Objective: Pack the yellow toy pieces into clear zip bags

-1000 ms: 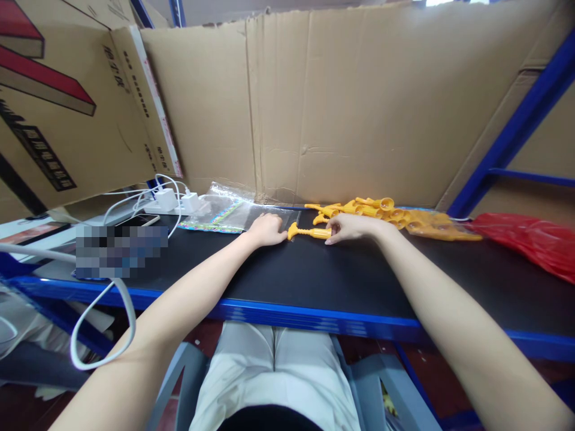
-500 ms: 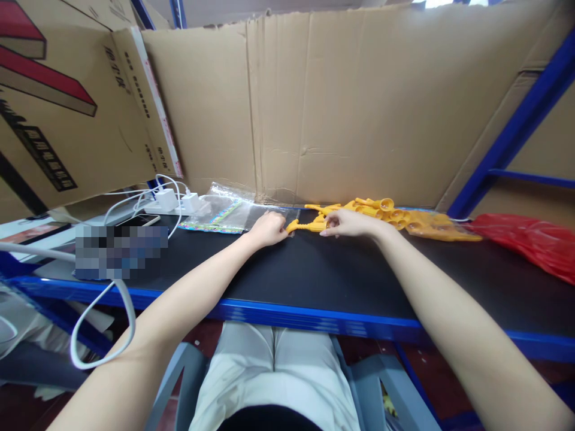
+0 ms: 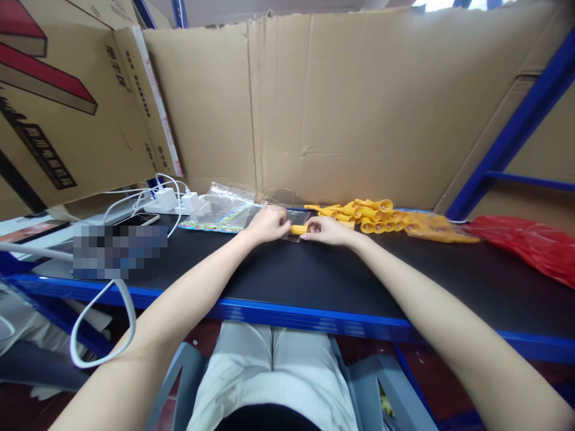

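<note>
My left hand (image 3: pixel 271 224) is closed at the edge of a clear plastic bag (image 3: pixel 294 237), fingers pinched together. My right hand (image 3: pixel 327 231) grips the wide end of a yellow horn-shaped plastic piece (image 3: pixel 300 229). The piece lies level between both hands; its thin end is hidden behind my left fingers, and clear film shows around it. Just beyond my right hand is a pile of similar yellow pieces (image 3: pixel 377 224), their round open ends facing me. Whether my left fingers also touch the held piece I cannot tell.
Flat clear bags with a colourful edge (image 3: pixel 215 225) lie left of my hands. A power strip with white chargers (image 3: pixel 166 199) and looping cables stands farther left. A red plastic bag (image 3: pixel 525 242) lies at the right. Cardboard (image 3: pixel 359 108) walls the back of the black tabletop (image 3: pixel 314 275).
My right hand has moved left with the yellow piece, bringing it closer to my left hand. The piece's thin curved end has passed out of sight behind my left fingers.
</note>
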Motion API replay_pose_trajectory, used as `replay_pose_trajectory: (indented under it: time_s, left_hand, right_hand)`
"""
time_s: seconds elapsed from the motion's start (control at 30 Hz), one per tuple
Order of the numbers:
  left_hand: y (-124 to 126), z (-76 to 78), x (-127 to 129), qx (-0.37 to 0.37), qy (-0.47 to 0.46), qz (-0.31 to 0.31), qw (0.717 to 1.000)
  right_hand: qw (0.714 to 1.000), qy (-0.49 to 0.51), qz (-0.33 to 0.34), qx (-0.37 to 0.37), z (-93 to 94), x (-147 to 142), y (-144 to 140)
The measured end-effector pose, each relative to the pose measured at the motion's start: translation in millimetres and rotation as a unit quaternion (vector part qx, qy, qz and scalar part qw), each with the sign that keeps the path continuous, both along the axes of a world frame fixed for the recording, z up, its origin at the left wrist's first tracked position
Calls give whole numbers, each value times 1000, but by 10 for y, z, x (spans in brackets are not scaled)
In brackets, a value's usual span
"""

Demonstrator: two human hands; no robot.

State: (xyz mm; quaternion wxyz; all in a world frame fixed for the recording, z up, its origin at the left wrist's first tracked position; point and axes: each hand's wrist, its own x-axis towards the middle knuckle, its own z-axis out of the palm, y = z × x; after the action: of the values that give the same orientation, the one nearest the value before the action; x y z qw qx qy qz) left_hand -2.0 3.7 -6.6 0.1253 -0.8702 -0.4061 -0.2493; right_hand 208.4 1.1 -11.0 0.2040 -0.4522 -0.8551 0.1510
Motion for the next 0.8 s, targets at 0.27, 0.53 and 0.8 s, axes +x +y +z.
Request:
replay_pose_trajectory:
  time_s: [0.27,0.53,0.8]
  left_hand:
    - [354,37,-766,-81,-129,367,918]
    - [614,-127,-982,-232,-219,383,867]
    - [588,-80,-897,-287,-338,245,862]
  right_hand:
    - [998,-29,-8,-48,-63,47,63]
    - [1000,10,-10,-19,29,-18,-29]
    - [997,58,30,-39,55,-23,-52]
